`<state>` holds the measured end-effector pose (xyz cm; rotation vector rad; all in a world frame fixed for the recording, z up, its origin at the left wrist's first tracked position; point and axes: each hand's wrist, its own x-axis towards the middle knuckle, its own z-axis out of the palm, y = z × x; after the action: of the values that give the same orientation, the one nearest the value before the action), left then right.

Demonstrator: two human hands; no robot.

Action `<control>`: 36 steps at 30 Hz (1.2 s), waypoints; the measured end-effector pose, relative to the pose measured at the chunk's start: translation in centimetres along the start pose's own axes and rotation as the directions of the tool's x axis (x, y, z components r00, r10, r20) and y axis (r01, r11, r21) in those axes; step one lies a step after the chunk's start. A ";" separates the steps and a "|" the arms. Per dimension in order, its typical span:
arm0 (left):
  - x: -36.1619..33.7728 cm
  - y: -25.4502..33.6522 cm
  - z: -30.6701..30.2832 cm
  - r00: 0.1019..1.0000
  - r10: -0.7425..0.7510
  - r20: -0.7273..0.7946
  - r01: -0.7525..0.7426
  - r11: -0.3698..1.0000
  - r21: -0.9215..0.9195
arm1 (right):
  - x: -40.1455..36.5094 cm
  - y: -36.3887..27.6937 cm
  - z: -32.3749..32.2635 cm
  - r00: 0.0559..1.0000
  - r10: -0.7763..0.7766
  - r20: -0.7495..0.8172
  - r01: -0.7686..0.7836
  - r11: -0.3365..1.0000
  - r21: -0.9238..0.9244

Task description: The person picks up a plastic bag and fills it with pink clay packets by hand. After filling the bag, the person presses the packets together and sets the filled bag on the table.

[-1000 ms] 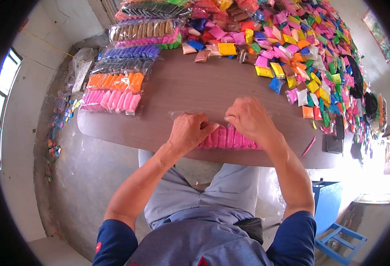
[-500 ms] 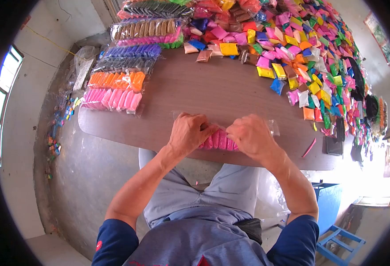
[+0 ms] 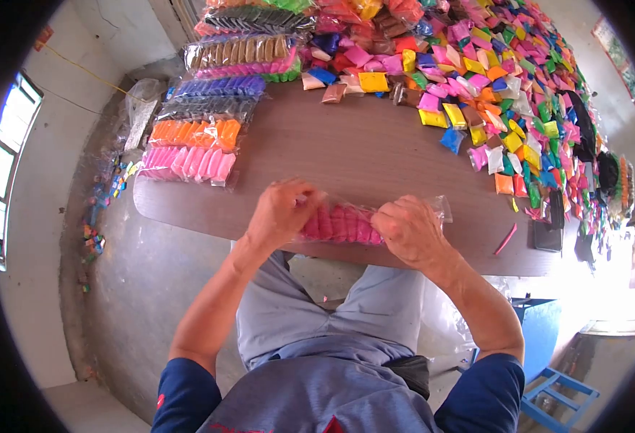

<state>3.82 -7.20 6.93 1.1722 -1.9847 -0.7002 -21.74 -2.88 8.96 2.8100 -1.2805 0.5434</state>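
Note:
A clear plastic bag of pink packets (image 3: 340, 224) lies at the front edge of the table, its packets lined up in a row. My left hand (image 3: 281, 213) grips the bag's left end, thumb and fingers pinched together. At the other end, my right hand (image 3: 408, 227) has its fingers curled closed on the plastic. A flap of clear film sticks out past the right hand. Both palms are turned down, so the exact finger contact is partly hidden.
Filled bags stand in rows at the left, the nearest holding light pink packets (image 3: 187, 164) beside orange ones (image 3: 195, 134). A large heap of colourful packets (image 3: 491, 94) covers the right side. A thin pink stick (image 3: 505, 239) and a dark phone-like object (image 3: 547, 237) lie near the right edge.
My left hand has moved left, away from the right hand, and more of the pink row shows between them. My right hand has shifted slightly downward.

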 end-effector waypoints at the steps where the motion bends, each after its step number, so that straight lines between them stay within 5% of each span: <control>1: -0.2 -0.3 -0.6 0.997 -0.016 -0.077 0.015 1.000 -0.018 | -0.3 0.1 0.3 1.000 -0.009 -0.012 0.009 1.000 -0.005; 3: -0.6 -1.2 -2.0 0.972 -0.051 -0.230 0.039 0.998 -0.056 | -0.6 0.1 0.5 0.999 -0.022 -0.043 0.021 1.000 -0.012; 7: -2.3 -2.5 -5.2 0.877 -0.475 -0.077 0.470 0.880 -0.074 | -0.8 0.0 0.6 0.996 -0.030 -0.084 0.029 0.999 -0.013; 22: -2.5 -2.7 -2.1 0.862 -0.500 0.085 0.489 0.775 -0.401 | -1.0 -0.1 0.7 0.997 -0.029 -0.067 0.026 0.999 -0.044; 25: -2.4 -3.4 -2.3 0.841 -0.502 0.203 0.541 0.772 -0.333 | -1.1 -0.2 0.7 0.997 -0.013 -0.072 0.010 0.999 -0.041; 28: -2.3 -3.0 -2.7 0.823 -0.527 0.211 0.565 0.798 -0.212 | -1.1 -0.3 0.6 0.998 -0.002 -0.068 -0.001 0.999 -0.039; 36: -4.9 -4.0 -3.5 0.876 -0.475 0.082 0.461 0.777 -0.428 | -1.1 -0.6 0.6 0.998 0.046 -0.042 -0.048 0.998 -0.040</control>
<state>10.25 -4.93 4.61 1.3853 -1.3928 -1.2987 -21.77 -1.84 8.11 2.7279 -1.3372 0.5662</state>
